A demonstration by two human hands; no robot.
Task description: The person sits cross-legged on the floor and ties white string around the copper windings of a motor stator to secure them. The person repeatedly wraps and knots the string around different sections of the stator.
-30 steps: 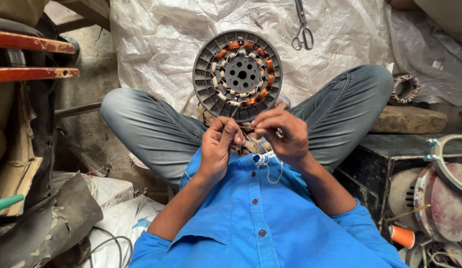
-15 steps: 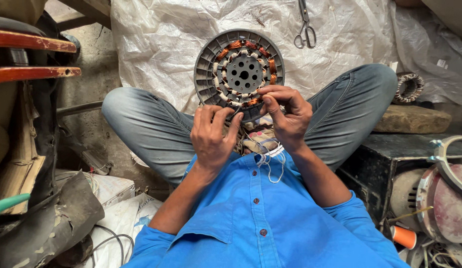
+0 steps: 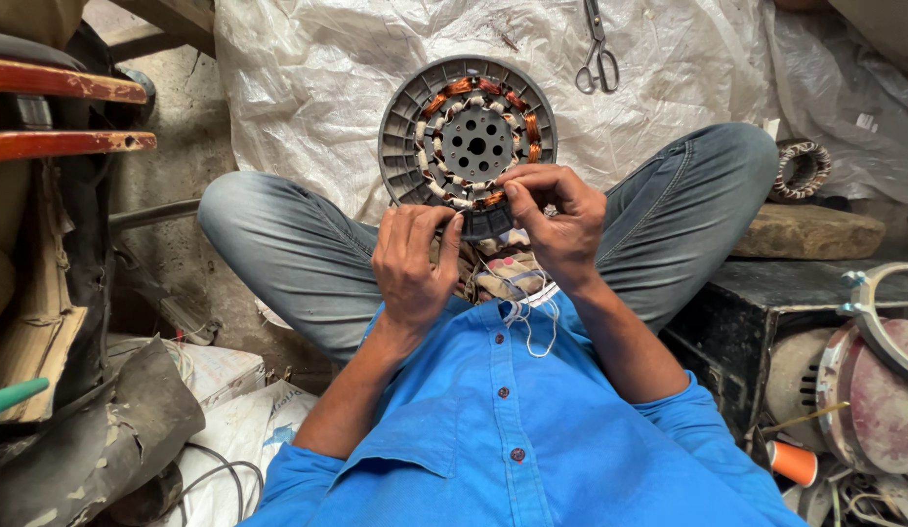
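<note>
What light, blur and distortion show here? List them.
Head view: soft, even daylight, no hard shadows; mild sheen on the white sheet; stator and both hands, left and right, sharp; wide-angle bending at the edges, the chair stretched.

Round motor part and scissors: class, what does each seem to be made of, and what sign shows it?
Motor part: looks like dull grey metal with a ribbed rim and a drilled centre plate, ringed by shiny orange-brown coils, probably copper wire. Scissors: bare grey metal throughout, handles included, with a dull sheen, likely steel.
</note>
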